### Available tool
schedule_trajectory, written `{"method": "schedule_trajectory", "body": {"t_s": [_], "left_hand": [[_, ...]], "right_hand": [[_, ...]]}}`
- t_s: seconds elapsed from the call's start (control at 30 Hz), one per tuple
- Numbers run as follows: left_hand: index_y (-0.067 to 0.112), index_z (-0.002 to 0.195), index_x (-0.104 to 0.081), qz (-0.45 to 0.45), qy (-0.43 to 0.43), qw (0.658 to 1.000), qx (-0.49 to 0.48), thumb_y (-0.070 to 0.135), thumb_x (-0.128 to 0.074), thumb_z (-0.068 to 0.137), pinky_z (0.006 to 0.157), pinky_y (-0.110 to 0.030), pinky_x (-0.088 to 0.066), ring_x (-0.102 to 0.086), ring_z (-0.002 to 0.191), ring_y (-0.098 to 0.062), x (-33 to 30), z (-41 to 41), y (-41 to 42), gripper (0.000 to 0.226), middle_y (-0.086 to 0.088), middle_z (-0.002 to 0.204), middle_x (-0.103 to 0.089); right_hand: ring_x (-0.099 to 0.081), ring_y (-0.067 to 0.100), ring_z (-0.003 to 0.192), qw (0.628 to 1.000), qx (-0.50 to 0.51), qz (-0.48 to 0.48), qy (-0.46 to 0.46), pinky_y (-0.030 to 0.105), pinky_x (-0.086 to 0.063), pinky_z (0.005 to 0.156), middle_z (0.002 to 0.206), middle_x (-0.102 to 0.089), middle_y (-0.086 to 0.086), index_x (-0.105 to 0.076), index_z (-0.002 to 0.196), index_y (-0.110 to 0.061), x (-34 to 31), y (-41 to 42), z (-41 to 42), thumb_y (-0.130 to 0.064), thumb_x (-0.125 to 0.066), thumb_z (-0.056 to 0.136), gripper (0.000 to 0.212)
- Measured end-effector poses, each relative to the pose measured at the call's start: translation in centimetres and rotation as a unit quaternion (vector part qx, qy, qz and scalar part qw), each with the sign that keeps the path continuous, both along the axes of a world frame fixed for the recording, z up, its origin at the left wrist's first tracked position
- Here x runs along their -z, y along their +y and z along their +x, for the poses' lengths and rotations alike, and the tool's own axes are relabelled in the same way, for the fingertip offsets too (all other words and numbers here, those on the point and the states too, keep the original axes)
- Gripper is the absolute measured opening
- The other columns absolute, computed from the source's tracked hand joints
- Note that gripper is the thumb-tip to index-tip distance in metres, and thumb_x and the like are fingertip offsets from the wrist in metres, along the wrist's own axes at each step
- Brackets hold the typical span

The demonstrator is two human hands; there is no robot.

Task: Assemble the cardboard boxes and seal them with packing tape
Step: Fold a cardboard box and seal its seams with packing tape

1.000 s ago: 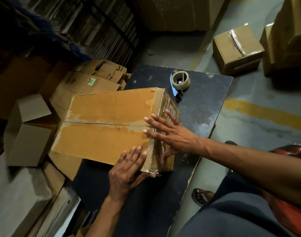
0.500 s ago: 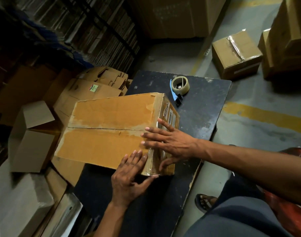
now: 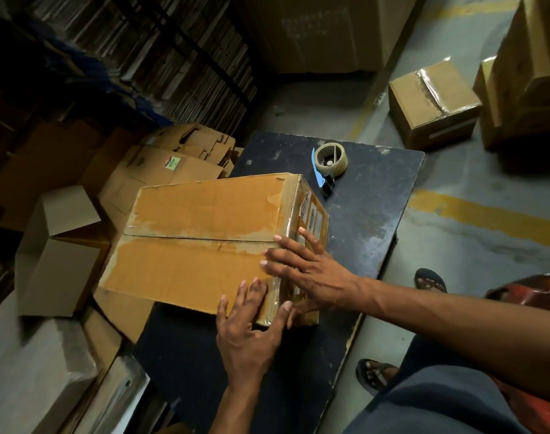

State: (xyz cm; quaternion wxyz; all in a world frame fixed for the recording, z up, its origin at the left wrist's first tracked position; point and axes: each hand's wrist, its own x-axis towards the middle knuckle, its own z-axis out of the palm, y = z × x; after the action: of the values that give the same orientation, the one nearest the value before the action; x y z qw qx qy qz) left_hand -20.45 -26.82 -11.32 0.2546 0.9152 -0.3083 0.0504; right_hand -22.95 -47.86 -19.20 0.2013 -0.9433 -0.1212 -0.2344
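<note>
I see the box (image 3: 201, 242) on the table (image 3: 370, 220), overhanging its left edge. Left hand (image 3: 248, 327) and right hand (image 3: 308, 274) press flat on its near end, fingers straight, grasping nothing. Risk: a hard push could tip it off; dispenser (image 3: 330, 161) lies idle

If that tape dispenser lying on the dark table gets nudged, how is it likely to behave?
The tape dispenser lies on its side on the table, so it would probably slide rather than roll. It looks small and mostly plastic, so likely light and easy to knock. Its spot near the table's far edge suggests a firm push could send it off.
</note>
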Motion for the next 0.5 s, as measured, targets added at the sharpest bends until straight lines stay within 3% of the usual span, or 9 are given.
{"method": "schedule_trajectory", "body": {"t_s": [0.13,0.23,0.33,0.5], "left_hand": [[0.026,0.143,-0.058,-0.022,0.008,0.997,0.07,0.056,-0.055,0.099,0.121,-0.06,-0.03,-0.043,0.147,-0.009,0.1,0.7,1.5,0.054,0.016,0.151,-0.052],[0.021,0.151,-0.049,0.008,-0.063,0.987,0.145,0.052,-0.06,0.099,0.122,-0.057,-0.03,-0.044,0.148,-0.022,0.9,0.8,3.3,0.062,-0.002,0.156,-0.051],[0.02,0.144,-0.055,0.015,-0.127,0.979,0.158,0.046,-0.067,0.098,0.118,-0.062,-0.033,-0.047,0.146,-0.03,2.2,0.5,4.1,0.054,-0.013,0.153,-0.053],[0.018,0.139,-0.06,-0.01,-0.159,0.98,0.121,0.03,-0.064,0.101,0.116,-0.068,-0.032,-0.049,0.143,-0.034,2.9,-0.2,2.8,0.04,-0.015,0.148,-0.057]], "right_hand": [[-0.011,0.031,0.159,0.999,0.013,0.02,-0.034,0.071,-0.019,0.118,0.168,-0.027,0.008,-0.023,0.162,-0.024,0.5,0.3,0.4,-0.083,-0.058,0.082,0.105],[-0.014,0.035,0.158,0.998,0.005,0.016,-0.062,0.072,-0.016,0.119,0.169,-0.025,0.01,-0.025,0.161,-0.031,0.4,0.1,0.2,-0.087,-0.054,0.08,0.102],[-0.019,0.037,0.156,0.995,0.009,0.048,-0.09,0.074,-0.023,0.114,0.166,-0.03,0.012,-0.036,0.156,-0.036,0.6,0.5,0.2,-0.077,-0.06,0.086,0.084],[-0.026,0.038,0.154,0.987,0.015,0.124,-0.106,0.074,-0.027,0.11,0.161,-0.041,0.01,-0.056,0.14,-0.039,0.4,1.3,0.2,-0.06,-0.071,0.089,0.057]]}}
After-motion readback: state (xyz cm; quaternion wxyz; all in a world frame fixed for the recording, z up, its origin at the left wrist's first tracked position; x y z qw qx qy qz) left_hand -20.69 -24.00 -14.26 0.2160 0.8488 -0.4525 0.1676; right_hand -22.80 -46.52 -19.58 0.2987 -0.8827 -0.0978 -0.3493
